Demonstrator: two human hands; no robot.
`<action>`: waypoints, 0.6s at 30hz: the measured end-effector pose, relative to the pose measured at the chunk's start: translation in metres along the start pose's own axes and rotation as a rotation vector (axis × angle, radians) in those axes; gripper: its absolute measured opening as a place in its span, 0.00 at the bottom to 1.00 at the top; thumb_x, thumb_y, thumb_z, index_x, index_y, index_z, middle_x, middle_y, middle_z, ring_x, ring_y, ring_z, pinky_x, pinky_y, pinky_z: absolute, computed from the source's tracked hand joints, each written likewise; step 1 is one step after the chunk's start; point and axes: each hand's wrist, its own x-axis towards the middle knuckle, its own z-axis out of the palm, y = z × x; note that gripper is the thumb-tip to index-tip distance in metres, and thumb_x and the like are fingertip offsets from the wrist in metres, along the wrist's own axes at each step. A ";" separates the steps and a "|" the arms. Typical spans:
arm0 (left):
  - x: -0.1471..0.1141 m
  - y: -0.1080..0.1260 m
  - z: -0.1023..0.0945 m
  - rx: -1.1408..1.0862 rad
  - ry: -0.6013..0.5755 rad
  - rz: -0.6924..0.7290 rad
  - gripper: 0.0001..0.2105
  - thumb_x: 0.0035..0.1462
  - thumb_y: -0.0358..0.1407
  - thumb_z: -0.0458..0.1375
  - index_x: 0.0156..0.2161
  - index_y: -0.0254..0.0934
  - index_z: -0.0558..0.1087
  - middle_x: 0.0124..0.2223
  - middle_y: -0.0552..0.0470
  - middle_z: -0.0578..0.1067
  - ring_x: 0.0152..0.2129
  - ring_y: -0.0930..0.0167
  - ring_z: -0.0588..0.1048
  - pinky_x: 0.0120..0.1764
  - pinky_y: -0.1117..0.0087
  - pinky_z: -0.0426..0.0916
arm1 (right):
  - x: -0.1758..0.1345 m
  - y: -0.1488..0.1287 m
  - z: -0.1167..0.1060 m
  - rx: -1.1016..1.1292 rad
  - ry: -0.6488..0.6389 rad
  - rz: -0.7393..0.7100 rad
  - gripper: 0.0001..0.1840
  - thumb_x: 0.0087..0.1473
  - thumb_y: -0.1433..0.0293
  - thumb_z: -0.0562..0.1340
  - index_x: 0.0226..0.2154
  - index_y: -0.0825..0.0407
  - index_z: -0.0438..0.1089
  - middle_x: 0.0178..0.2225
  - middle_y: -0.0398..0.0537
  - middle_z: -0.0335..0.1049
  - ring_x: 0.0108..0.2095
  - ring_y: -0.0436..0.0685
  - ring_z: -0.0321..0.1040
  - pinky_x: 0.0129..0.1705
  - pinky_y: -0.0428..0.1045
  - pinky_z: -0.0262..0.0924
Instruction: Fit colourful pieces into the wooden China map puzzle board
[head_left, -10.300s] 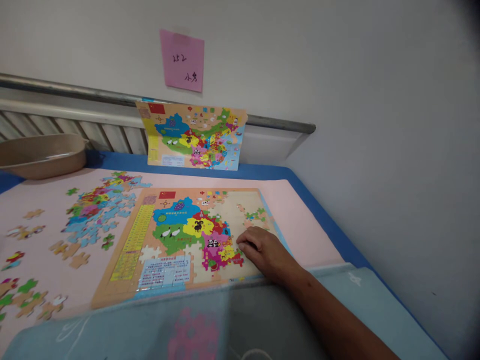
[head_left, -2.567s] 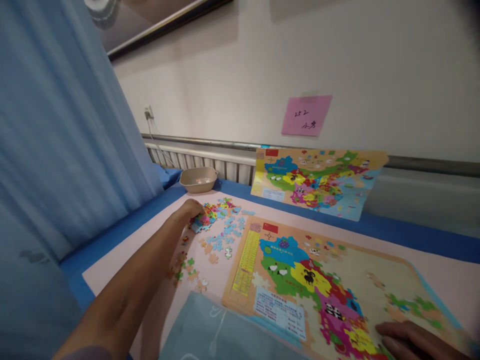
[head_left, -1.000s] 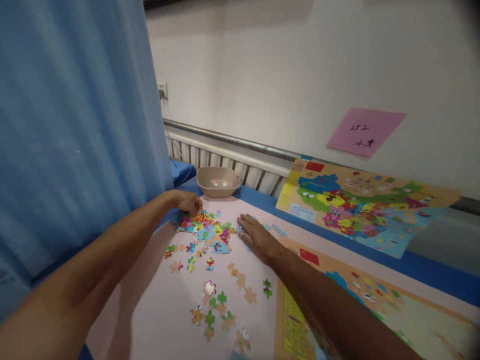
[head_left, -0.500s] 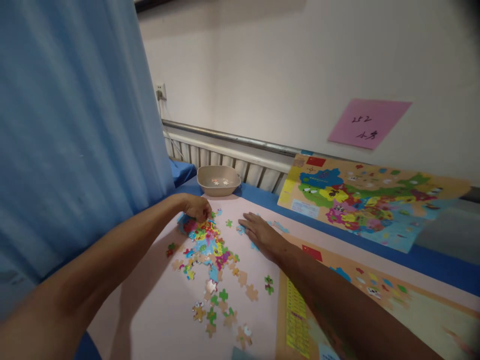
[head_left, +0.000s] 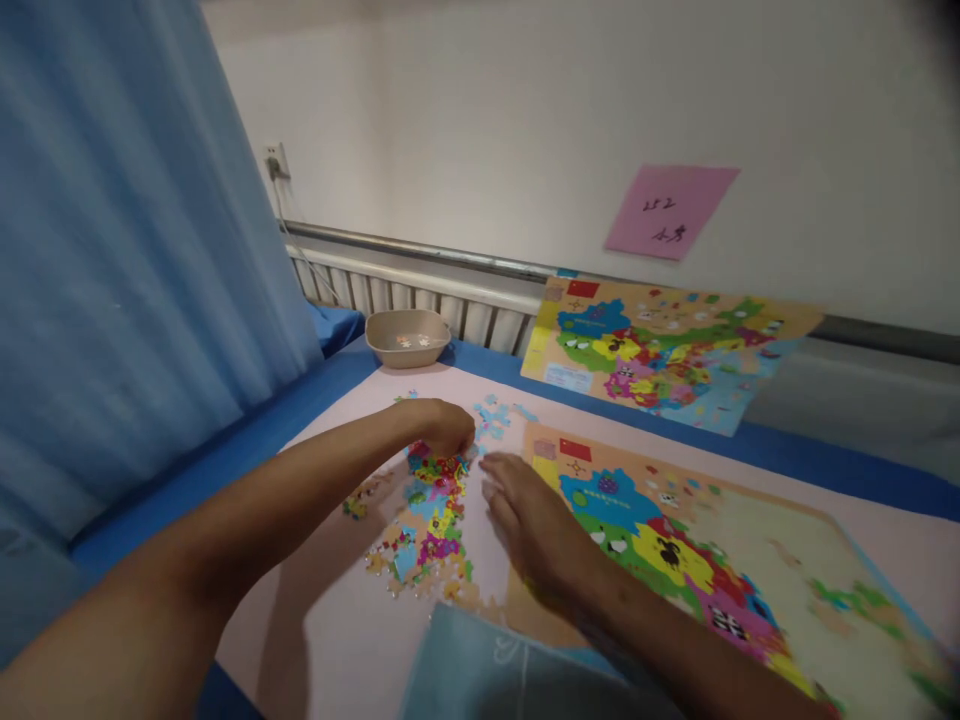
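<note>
My left hand [head_left: 448, 430] reaches over the far edge of a heap of loose jigsaw pieces [head_left: 439, 525]. Its fingers are curled down and together at the pieces; what is in them, if anything, is hidden. Just to the right, my right hand [head_left: 529, 510] hovers low with fingers stretched out, holding nothing that I can see. Under and beside my right forearm lies a partly filled map puzzle board [head_left: 574, 470], its coloured pieces on the left and a pale bare area on the right. Light blue pieces [head_left: 493, 415] lie beyond both hands.
A beige basin [head_left: 409, 350] with a few pieces inside stands at the back. A printed map [head_left: 660, 350] leans against the wall rail below a pink note [head_left: 671, 212]. A blue curtain [head_left: 127, 250] hangs at left. A grey-blue flat item [head_left: 480, 665] covers the near table edge.
My left hand has moved right across the heap, close to my right hand. The camera view has shifted, showing more of the puzzle board and the grey-blue item at the bottom.
</note>
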 end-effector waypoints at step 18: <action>-0.012 0.069 -0.014 0.294 -0.096 -0.003 0.06 0.63 0.35 0.67 0.37 0.34 0.78 0.37 0.52 0.80 0.36 0.68 0.79 0.47 0.61 0.76 | -0.079 -0.064 0.031 -0.151 -0.269 -0.096 0.27 0.70 0.62 0.63 0.66 0.55 0.67 0.69 0.59 0.60 0.70 0.70 0.54 0.74 0.65 0.50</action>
